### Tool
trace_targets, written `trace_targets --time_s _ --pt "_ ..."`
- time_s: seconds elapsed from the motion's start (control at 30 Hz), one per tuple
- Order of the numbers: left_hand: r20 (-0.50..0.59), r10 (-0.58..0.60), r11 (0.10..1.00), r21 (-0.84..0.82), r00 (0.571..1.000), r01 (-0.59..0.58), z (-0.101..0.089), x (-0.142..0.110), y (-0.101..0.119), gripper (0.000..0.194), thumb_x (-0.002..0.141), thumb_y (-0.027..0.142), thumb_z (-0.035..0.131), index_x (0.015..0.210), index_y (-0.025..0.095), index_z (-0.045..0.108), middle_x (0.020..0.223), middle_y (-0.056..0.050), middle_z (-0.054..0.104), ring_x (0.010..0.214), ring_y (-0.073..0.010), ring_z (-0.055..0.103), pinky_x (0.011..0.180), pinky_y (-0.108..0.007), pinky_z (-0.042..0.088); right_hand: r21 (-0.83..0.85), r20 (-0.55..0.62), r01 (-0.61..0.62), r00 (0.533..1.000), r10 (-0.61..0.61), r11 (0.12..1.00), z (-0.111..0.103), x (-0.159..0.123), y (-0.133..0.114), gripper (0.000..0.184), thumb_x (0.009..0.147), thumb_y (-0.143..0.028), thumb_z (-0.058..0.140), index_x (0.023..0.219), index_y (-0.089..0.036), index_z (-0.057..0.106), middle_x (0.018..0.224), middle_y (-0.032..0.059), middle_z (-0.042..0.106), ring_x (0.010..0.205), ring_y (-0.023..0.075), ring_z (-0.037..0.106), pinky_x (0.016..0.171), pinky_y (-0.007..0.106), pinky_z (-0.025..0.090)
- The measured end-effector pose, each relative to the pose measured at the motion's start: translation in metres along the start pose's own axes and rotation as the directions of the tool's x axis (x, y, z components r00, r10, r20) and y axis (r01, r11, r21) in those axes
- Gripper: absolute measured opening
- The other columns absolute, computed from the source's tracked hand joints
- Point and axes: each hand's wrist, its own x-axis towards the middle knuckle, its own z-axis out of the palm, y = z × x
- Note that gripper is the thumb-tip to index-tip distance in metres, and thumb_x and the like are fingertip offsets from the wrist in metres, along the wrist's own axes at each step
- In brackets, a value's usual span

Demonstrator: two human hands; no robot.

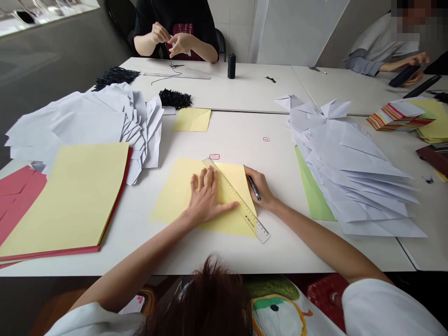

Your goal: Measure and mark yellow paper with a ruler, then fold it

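In the head view, a thin yellow sheet [171, 200] lay in the middle of the smooth white surface [245, 128]. A clear plastic ruler [257, 226], straight and narrow with printed marks, crossed it slantwise, its near end reaching past the paper. The left hand [206, 196] pressed flat over ruler and sheet, its fingers a little apart and the thumb stretched wide. The right hand [263, 189] was at the sheet's right edge, its fingers curled about a slim, dark pen [254, 188]; their tips were hidden, so it was hard to tell whether they also pinched the paper.

To the left, a thick, squared yellow stack [80, 196] with red layers under it partly covered some matte red paper [17, 191]. Behind it spread a loose heap of creased white paper [87, 112]. On the right stood another heap, of folded white pieces [353, 172] with sharp points, overlapping a flat green sheet [313, 196]. Beyond the work lay a smaller yellow piece [192, 120], a shaggy black bundle [175, 99] and an upright black spool [231, 66]. Across the surface, a co-worker's hands [182, 43] met around something small and pale. At far right was a block [395, 114] with striped, many-coloured edges.
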Motion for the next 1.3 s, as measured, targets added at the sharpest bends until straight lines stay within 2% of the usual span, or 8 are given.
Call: trace_targets --time_s 0.17,0.33,0.53,0.67,0.77,1.0,1.13,1.3 --pt "0.013 0.006 1.000 -0.016 1.000 -0.006 -0.004 -0.001 0.001 0.111 0.074 0.086 0.050 0.154 0.011 0.035 0.165 -0.025 0.019 0.152 -0.0454 0.014 0.120 -0.065 0.008 -0.203 0.030 0.140 0.990 -0.137 0.969 0.019 0.006 -0.003 0.017 0.097 -0.023 0.046 0.087 -0.022 0.060 0.079 0.0015 0.060 0.077 0.0173 0.053 0.080 0.031 0.042" --pt "0.016 -0.005 0.998 -0.064 1.000 0.006 -0.008 -0.003 0.001 0.096 0.077 0.080 0.053 0.151 0.018 0.044 0.164 -0.023 0.021 0.152 -0.0444 0.015 0.120 -0.064 0.010 -0.415 0.101 0.325 0.945 -0.313 0.849 0.033 0.005 -0.003 0.020 0.097 -0.015 0.045 0.087 -0.021 0.061 0.070 0.0028 0.056 0.077 0.0201 0.053 0.084 0.036 0.042" --pt "0.014 0.002 1.000 -0.008 1.000 -0.002 -0.003 -0.001 0.001 0.112 0.075 0.087 0.047 0.155 0.010 0.033 0.165 -0.025 0.018 0.152 -0.0446 0.014 0.120 -0.064 0.008 -0.182 0.004 0.107 0.994 -0.108 0.977 0.021 0.015 -0.001 0.017 0.099 -0.026 0.046 0.089 -0.023 0.060 0.085 0.0017 0.067 0.081 0.0183 0.059 0.082 0.032 0.045" --pt "-0.009 0.002 1.000 0.017 1.000 -0.002 0.001 -0.001 0.000 0.124 0.072 0.093 0.042 0.156 0.004 0.026 0.164 -0.027 0.019 0.152 -0.0434 0.013 0.121 -0.062 0.005 -0.088 -0.016 0.003 1.000 -0.004 0.996 0.019 0.031 0.002 0.018 0.098 -0.029 0.046 0.086 -0.023 0.059 0.087 -0.0003 0.067 0.082 0.0176 0.059 0.077 0.030 0.044" --pt "0.001 0.000 1.000 0.017 1.000 0.000 0.000 -0.001 -0.001 0.125 0.072 0.093 0.043 0.157 0.003 0.025 0.164 -0.027 0.018 0.153 -0.0438 0.012 0.121 -0.062 0.005 -0.111 0.011 0.059 0.998 -0.058 0.992 0.028 0.039 0.004 0.022 0.100 -0.031 0.043 0.088 -0.023 0.060 0.086 0.0007 0.067 0.083 0.0176 0.059 0.080 0.030 0.044" --pt "0.031 0.010 1.000 0.010 0.999 -0.010 -0.003 -0.002 -0.001 0.115 0.074 0.086 0.051 0.158 0.010 0.030 0.166 -0.025 0.015 0.153 -0.0445 0.011 0.120 -0.063 0.008 -0.374 0.084 0.241 0.971 -0.226 0.896 0.043 0.043 0.001 0.022 0.100 -0.025 0.043 0.091 -0.021 0.063 0.081 0.0059 0.061 0.081 0.0209 0.056 0.089 0.036 0.044" --pt "0.025 -0.010 1.000 -0.014 1.000 0.011 -0.002 -0.001 0.001 0.122 0.072 0.091 0.045 0.158 0.007 0.025 0.166 -0.025 0.016 0.153 -0.0441 0.011 0.121 -0.063 0.006 -0.159 0.072 0.155 0.987 -0.145 0.975 0.020 0.036 -0.001 0.019 0.099 -0.027 0.046 0.092 -0.023 0.063 0.087 0.0027 0.068 0.086 0.0191 0.061 0.087 0.033 0.045" --pt "0.007 -0.012 1.000 -0.012 1.000 0.012 0.000 -0.001 0.002 0.129 0.070 0.096 0.037 0.157 0.002 0.021 0.165 -0.026 0.016 0.153 -0.0440 0.010 0.122 -0.063 0.004 0.024 -0.045 -0.060 0.997 0.061 0.998 -0.019 -0.005 0.000 0.024 0.099 -0.036 0.047 0.087 -0.023 0.064 0.081 -0.0007 0.067 0.075 0.0168 0.061 0.068 0.029 0.044"
